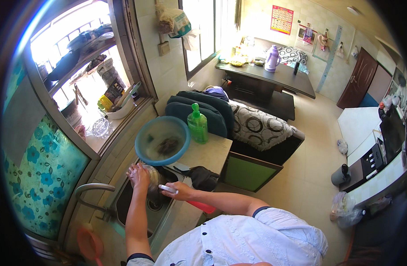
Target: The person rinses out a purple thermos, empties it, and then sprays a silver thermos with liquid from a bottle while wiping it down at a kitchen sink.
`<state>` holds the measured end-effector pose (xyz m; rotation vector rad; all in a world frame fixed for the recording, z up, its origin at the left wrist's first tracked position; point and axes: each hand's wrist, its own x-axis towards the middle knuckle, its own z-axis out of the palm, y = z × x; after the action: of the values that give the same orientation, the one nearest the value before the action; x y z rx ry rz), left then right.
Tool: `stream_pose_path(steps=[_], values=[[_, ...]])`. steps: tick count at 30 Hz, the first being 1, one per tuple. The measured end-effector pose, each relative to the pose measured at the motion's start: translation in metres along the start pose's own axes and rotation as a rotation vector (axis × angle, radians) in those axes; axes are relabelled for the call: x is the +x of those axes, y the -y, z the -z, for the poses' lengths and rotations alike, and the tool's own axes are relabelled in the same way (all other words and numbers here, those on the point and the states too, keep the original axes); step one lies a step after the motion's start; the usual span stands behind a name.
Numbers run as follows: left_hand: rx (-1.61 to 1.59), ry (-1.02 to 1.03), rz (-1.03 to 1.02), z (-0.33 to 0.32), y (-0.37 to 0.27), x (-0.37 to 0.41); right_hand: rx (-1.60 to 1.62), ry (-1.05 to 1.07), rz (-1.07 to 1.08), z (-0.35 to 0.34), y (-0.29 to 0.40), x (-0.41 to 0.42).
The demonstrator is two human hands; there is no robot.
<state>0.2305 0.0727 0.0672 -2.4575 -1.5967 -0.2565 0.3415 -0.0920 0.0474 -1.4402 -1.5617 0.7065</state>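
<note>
Over the dark metal sink [123,207], my left hand [139,175] grips the near-left side of a rounded, pale, shiny vessel [152,176]. The vessel's exact kind is unclear, as my hand and forearm cover part of it. My right hand [179,191] is closed around a white handle [167,189], whose far end points at the vessel; what the handle belongs to is hard to make out. Just beyond, a blue plastic basin [140,154] holds cloudy water and a dark clump [168,146]. The curved faucet [93,188] stands left of my left forearm.
A green pump bottle [197,126] stands beside the basin on the counter [211,148]. Some dark cloth [203,179] lies by the sink's right edge, near a red plastic item [203,206]. An orange strainer-like item [90,244] sits at lower left. A patterned sofa cover [260,126] lies beyond.
</note>
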Motion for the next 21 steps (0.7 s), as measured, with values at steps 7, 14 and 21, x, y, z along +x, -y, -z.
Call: stream_pose_path(steps=[7, 14, 21], values=[[-0.199, -0.21, -0.44, -0.01, 0.008, -0.002, -0.122, -0.042, 0.033, 0.009, 0.02, 0.009], [-1.923, 0.3, 0.412, 0.021, -0.048, 0.002, 0.569, 0.126, -0.037, 0.041, 0.034, 0.016], [-2.728, 0.758, 0.589, -0.022, -0.038, 0.008, 0.599, 0.126, -0.196, 0.064, 0.031, 0.019]])
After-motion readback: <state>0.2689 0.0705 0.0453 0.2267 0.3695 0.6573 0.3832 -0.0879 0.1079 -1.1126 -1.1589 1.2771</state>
